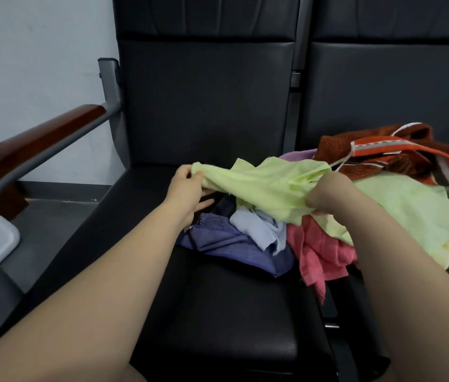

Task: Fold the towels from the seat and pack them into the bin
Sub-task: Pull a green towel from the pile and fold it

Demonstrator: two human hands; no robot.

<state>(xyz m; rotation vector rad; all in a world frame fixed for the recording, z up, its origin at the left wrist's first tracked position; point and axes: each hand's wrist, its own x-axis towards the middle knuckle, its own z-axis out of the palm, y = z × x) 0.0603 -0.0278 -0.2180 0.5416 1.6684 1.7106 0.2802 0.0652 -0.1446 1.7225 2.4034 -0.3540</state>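
Both hands (187, 186) (328, 194) grip green towel (267, 183) over seat (218, 299).

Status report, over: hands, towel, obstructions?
Left hand, right hand: both gripping green towel. Towel partly lifted off the pile on the seat. Bin not in view.

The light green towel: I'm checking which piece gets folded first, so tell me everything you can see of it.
The light green towel is thin, soft cloth, crumpled and unfolded. It is lifted and stretched between the left hand, which pinches one end, and the right hand, which grips a bunched part. It hangs over the pale blue cloth and the pink towel on the black seat. More green cloth lies to the right, perhaps the same towel.
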